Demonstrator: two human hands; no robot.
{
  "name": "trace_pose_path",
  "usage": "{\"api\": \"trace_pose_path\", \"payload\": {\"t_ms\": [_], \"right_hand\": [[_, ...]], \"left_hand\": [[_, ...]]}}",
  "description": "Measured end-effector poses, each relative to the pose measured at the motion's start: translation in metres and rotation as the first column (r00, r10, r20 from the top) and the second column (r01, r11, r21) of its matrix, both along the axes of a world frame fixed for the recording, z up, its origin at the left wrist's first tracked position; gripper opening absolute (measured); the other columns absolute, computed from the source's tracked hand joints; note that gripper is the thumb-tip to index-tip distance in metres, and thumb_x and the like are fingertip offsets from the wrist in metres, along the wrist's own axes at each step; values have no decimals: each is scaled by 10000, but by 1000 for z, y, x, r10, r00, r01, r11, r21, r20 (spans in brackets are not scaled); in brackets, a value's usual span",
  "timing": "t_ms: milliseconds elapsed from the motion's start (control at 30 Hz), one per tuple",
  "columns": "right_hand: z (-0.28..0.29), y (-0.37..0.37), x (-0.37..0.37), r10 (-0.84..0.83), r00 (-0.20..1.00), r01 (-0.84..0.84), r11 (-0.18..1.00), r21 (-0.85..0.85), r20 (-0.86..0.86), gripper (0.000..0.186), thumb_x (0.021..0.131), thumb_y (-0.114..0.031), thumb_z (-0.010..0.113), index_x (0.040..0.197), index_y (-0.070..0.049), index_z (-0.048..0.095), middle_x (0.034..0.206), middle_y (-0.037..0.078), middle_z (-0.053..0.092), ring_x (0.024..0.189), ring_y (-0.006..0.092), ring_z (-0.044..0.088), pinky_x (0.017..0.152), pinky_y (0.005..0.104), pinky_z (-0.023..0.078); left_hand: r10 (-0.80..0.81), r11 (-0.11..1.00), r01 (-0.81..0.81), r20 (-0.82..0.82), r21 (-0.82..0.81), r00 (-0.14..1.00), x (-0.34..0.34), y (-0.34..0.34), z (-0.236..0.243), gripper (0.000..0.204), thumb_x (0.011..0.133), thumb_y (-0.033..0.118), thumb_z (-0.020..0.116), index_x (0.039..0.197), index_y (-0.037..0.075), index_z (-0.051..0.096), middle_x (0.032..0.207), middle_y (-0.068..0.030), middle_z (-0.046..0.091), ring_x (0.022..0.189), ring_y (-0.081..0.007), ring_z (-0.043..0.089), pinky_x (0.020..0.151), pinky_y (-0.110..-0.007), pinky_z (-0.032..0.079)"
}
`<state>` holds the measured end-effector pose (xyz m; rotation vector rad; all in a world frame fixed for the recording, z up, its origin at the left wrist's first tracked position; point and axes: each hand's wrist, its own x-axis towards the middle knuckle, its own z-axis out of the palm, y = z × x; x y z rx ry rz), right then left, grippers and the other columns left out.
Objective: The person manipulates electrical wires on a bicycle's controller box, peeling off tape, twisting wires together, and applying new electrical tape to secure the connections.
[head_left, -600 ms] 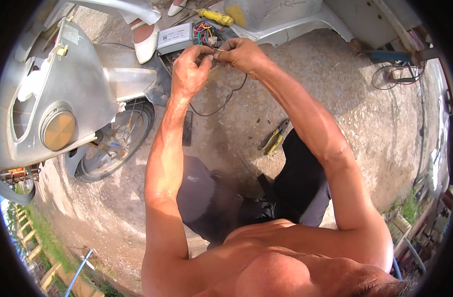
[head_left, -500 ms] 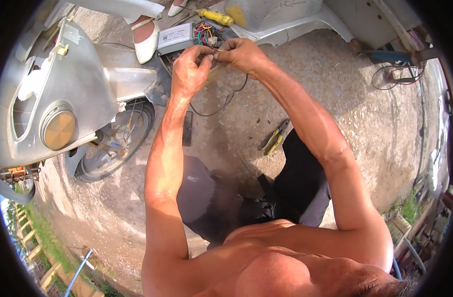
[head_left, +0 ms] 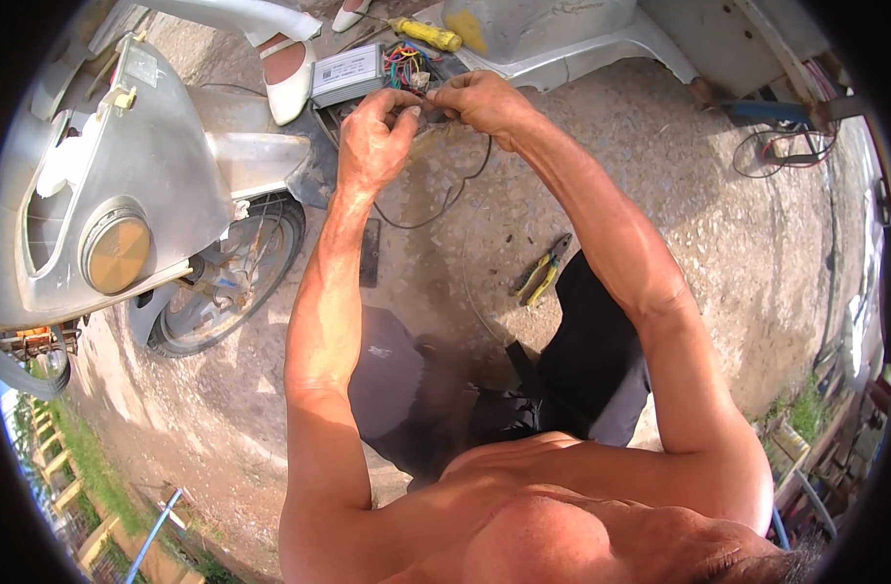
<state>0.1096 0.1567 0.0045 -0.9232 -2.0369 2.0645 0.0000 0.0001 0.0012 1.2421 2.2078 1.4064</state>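
Both hands meet at the far middle, just in front of a silver finned box (head_left: 348,76) and a tangle of coloured wires (head_left: 402,66). My left hand (head_left: 377,138) is closed in a pinch, thumb against forefinger. Beside it, my right hand (head_left: 481,103) pinches too, its fingertips turned toward the left ones. Between them runs a thin dark wire (head_left: 448,204), which loops down below the hands; its end is hidden by the fingers. A yellow-handled screwdriver (head_left: 424,34) lies beyond the wires. Yellow-and-black pliers (head_left: 543,271) rest on the ground near my right knee.
A silver scooter front panel (head_left: 158,185) and a wheel (head_left: 233,282) stand at the left. Another person's white shoe (head_left: 288,95) is beside the box. Silver bodywork (head_left: 572,44) lies at the far side. Red and black cables (head_left: 784,151) lie at the right.
My right hand has shifted slightly up and its fingers have turned at the pinch. The wire loop has moved a little to the right. My left hand stays nearly still.
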Motion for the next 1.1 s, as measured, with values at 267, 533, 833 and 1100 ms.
{"api": "trace_pose_path", "payload": {"t_ms": [267, 533, 833, 1100], "right_hand": [[-17, -3, -5, -62, 994, 57, 996, -61, -85, 214, 884, -204, 795, 852, 0, 740, 767, 38, 677, 676, 129, 564, 613, 299, 441], [-12, -4, -2, -78, 996, 72, 990, -120, -49, 196, 918, -210, 762, 875, -21, 729, 771, 42, 692, 654, 112, 599, 566, 261, 438], [-7, 1, 0, -41, 998, 30, 976, -215, -47, 220, 975, -246, 708, 975, -28, 738, 877, 57, 747, 733, 115, 678, 609, 248, 484], [-12, -7, -4, -102, 990, 86, 984, -155, -94, 192, 929, -171, 766, 984, 8, 722, 860, 78, 728, 733, 131, 668, 661, 277, 526]], "left_hand": [[9, 1000, -11, 101, 10, 995, -2, 0, -3, 210, 922, 128, 710, 1084, -6, 724, 908, -71, 744, 761, -115, 677, 722, -284, 550], [25, 1000, -25, 0, -15, 1000, 8, -1, 4, 194, 891, 134, 720, 1022, -10, 714, 842, -77, 732, 732, -123, 676, 714, -293, 553], [-333, 931, 312, -87, -190, 939, 10, -15, 15, 158, 824, 100, 704, 935, -10, 684, 830, -127, 696, 760, -211, 667, 730, -353, 538], [-318, 925, 297, -56, -235, 946, 15, -13, 21, 165, 807, 107, 692, 927, -6, 678, 881, -149, 706, 834, -303, 691, 771, -392, 540]]}}
